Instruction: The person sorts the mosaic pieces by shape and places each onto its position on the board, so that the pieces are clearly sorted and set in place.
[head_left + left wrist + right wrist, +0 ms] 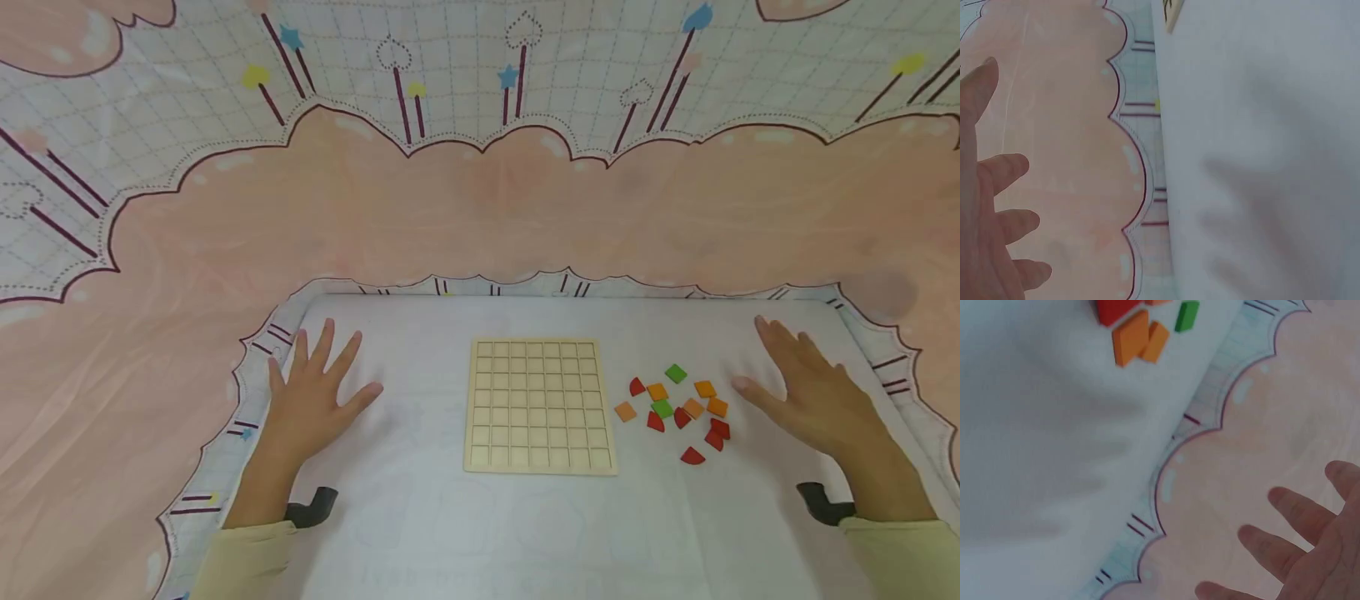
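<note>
A square pale wooden board [540, 406] with a grid of shallow cells lies in the middle of the white table. Just right of it are several small flat pieces: red quarter-round ones [692, 456], orange squares [705, 389] and green squares [676, 373]. My left hand [311, 408] hovers left of the board, fingers spread, holding nothing. On the other side my right hand [817, 396] is held above the table beside the pieces, its fingers extended and nothing in them. In the right wrist view, orange pieces [1130, 339] show near the top edge.
The white table [420, 533] has a straight far edge. A peach and white patterned cloth [465, 208] hangs or lies beyond it and along both sides. A dark band [313, 507] sits at the left wrist, and another band [823, 505] at the right.
</note>
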Available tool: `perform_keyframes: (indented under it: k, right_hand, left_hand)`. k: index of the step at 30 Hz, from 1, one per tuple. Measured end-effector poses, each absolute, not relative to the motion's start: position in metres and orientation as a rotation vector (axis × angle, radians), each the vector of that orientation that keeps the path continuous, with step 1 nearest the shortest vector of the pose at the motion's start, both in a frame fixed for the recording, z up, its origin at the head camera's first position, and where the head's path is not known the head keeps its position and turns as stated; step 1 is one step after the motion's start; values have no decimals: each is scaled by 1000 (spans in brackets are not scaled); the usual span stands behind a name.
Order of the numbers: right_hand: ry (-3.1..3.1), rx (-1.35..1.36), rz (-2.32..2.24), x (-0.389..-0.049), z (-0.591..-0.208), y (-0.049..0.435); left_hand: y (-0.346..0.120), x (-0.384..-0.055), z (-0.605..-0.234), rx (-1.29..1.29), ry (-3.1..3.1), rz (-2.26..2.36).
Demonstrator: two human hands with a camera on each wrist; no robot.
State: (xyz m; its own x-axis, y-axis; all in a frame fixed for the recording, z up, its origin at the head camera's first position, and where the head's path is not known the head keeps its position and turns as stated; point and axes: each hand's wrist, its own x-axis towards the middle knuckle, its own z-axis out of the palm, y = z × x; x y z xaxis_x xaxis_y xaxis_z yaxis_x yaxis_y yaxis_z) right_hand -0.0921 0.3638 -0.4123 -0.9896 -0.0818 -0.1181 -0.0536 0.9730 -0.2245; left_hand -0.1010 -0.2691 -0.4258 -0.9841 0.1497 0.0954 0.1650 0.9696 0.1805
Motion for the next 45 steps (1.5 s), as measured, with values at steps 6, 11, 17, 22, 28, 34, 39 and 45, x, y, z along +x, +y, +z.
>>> perform_keyframes:
  k: [6, 11, 17, 22, 28, 34, 39, 45]
  right_hand:
    - [2849, -80, -358, -111, -427, 349]
    - [2814, -85, -450, -121, -437, 336]
    - [2751, -88, -540, -135, -449, 326]
    - [2711, -84, -539, -148, -459, 325]
    - [2698, -49, -569, -161, -468, 325]
    - [2624, 14, -635, -168, -471, 324]
    - [2618, -37, -657, -170, -475, 324]
    - [2636, -9, -671, -171, -476, 324]
  left_hand:
    - [-236, -104, -441, -295, -2974, -524]
    - [-207, -107, -453, -317, -2941, -778]
    - [-183, -115, -480, -363, -2868, -1088]
    - [-165, -124, -498, -373, -2775, -1312]
    - [-148, -131, -508, -374, -2742, -1437]
    - [-149, -134, -522, -415, -2840, -1229]
    - [-154, -134, -534, -505, -2905, -1036]
    - [-155, -134, -537, -581, -2947, -916]
